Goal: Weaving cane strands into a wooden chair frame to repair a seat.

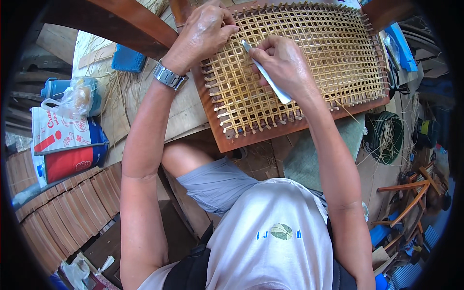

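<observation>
A wooden chair seat frame [251,137] carries an open cane weave [309,53] with pegs around its rim. My left hand [200,34], a metal watch on its wrist, pinches a cane strand at the weave's upper left edge. My right hand [285,65] rests on the weave just to the right, gripping a thin white-handled tool [268,77] whose tip points toward my left fingers. Both forearms reach up from the lower edge over my lap.
A printed bag [67,145] and a plastic bag over a blue jug [72,96] sit at left. A blue box [128,59] lies on the wooden bench. A cane coil [386,135] lies right, with a wooden chair frame [411,193] below it.
</observation>
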The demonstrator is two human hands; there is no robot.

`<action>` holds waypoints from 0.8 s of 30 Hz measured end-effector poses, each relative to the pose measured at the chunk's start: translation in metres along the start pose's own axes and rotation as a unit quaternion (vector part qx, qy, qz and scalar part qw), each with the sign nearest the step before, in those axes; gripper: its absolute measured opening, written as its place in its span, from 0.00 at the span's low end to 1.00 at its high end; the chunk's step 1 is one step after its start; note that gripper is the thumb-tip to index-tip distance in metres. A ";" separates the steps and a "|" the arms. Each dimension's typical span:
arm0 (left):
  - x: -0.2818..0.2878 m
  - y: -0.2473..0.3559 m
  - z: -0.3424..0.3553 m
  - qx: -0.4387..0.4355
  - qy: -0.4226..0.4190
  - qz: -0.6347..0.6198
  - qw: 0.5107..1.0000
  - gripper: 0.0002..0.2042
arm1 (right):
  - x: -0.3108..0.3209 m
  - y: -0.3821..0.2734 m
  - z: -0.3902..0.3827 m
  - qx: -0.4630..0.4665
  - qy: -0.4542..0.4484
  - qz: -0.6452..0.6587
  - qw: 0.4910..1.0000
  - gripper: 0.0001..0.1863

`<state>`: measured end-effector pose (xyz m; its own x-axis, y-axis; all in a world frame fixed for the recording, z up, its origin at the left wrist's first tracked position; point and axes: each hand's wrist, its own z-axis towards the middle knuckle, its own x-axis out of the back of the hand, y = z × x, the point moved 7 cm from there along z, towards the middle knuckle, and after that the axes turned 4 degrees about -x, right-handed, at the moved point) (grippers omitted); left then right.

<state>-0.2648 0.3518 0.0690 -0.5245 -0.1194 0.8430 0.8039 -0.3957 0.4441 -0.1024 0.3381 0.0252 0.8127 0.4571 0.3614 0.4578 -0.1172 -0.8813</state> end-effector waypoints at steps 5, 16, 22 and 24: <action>0.008 0.005 0.001 0.036 -0.063 0.050 0.996 0.09 | -0.002 -0.008 0.005 -0.036 -0.007 0.014 0.999 0.12; -0.014 -0.006 0.009 -0.192 -0.099 0.002 0.976 0.12 | -0.007 0.001 0.015 -0.003 0.003 -0.018 1.000 0.12; -0.006 0.010 -0.004 -0.202 -0.070 -0.043 0.976 0.13 | 0.006 -0.017 0.022 0.042 0.124 -0.270 0.954 0.21; -0.002 0.010 -0.011 -0.146 0.060 0.036 0.987 0.13 | 0.010 -0.019 0.023 0.074 0.141 -0.266 0.951 0.23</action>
<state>-0.2587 0.3380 0.0685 -0.5126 -0.2576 0.8191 0.7348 -0.6251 0.2632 -0.1114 0.3652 0.0381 0.5543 0.1595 0.8169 0.7926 0.1985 -0.5765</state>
